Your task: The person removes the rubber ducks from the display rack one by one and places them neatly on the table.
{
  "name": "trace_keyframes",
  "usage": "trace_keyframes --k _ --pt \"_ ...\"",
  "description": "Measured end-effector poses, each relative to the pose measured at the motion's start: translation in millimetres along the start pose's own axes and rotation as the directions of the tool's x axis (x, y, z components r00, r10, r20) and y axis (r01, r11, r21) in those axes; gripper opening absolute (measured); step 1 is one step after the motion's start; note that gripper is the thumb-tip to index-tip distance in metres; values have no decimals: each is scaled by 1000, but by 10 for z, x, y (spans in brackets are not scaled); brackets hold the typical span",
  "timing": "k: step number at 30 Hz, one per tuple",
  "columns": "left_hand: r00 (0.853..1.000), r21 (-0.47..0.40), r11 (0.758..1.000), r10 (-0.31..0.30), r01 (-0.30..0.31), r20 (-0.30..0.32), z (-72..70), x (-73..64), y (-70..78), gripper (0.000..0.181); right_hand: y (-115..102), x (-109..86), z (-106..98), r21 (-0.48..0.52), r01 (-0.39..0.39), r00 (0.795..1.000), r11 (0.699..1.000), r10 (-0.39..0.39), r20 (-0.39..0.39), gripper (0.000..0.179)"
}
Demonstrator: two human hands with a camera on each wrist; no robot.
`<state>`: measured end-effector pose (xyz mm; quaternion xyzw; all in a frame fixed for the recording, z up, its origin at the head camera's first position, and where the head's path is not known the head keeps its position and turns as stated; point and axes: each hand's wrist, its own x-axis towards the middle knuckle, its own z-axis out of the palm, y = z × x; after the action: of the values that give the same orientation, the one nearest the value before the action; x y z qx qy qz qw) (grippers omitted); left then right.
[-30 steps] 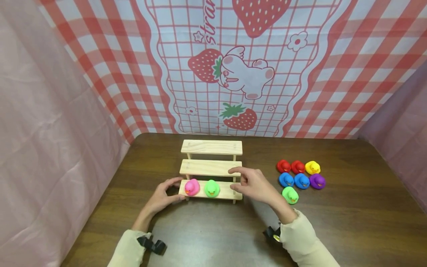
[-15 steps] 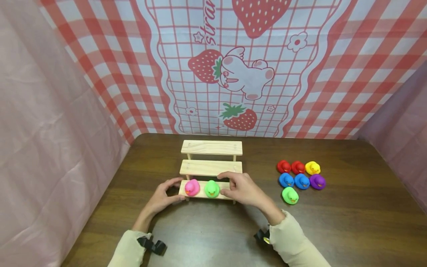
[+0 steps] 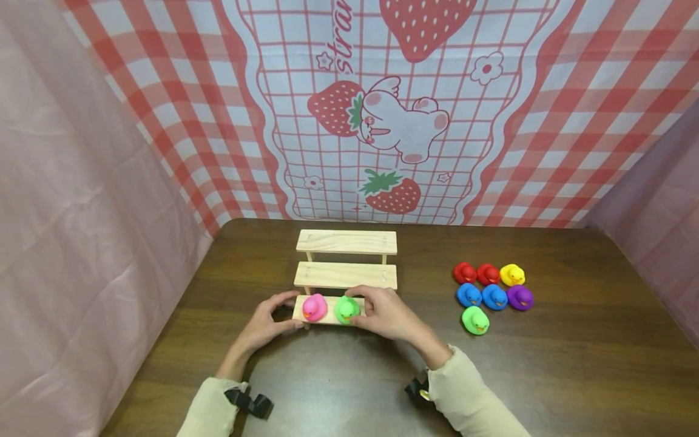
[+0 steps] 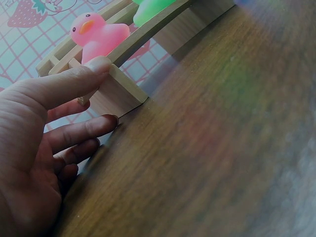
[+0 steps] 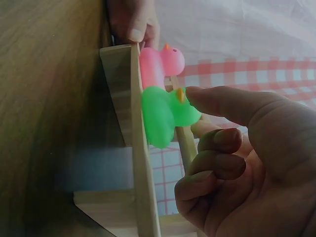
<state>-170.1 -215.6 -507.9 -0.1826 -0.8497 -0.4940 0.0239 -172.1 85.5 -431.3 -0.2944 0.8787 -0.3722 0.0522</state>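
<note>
A three-tier wooden shelf (image 3: 345,275) stands on the table. On its lowest step sit a pink rubber duck (image 3: 314,308) at the left and a green rubber duck (image 3: 346,309) beside it. My left hand (image 3: 266,321) grips the left end of that step, thumb at the front corner and index finger behind, as the left wrist view shows. With thumb and index finger, my right hand (image 3: 384,312) pinches the green duck's head; in the right wrist view the thumb (image 5: 222,101) meets its beak and the other fingers are curled.
Right of the shelf lie several more rubber ducks: two red (image 3: 488,274), one yellow (image 3: 512,275), two blue (image 3: 494,297), one purple (image 3: 520,297) and one green (image 3: 475,320). Behind the table (image 3: 338,388) hangs a strawberry-print cloth (image 3: 469,182).
My right hand has moved left from the right end of the lowest step, and its thumb and index finger have closed around the green duck. The left hand has stayed in place.
</note>
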Motion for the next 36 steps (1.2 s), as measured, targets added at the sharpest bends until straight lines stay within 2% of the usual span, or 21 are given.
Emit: trace_keyframes --k 14,25,36 --pt "1000 -4 1000 -1 1 5 7 5 5 58 29 21 126 9 -24 1000 1000 24 16 46" --pt "1000 -7 1000 -9 9 -13 7 0 -14 58 15 21 189 0 -32 998 1000 32 -56 43" --pt "1000 -7 1000 -4 3 -9 9 2 -12 58 31 17 167 26 -25 997 999 26 -67 39"
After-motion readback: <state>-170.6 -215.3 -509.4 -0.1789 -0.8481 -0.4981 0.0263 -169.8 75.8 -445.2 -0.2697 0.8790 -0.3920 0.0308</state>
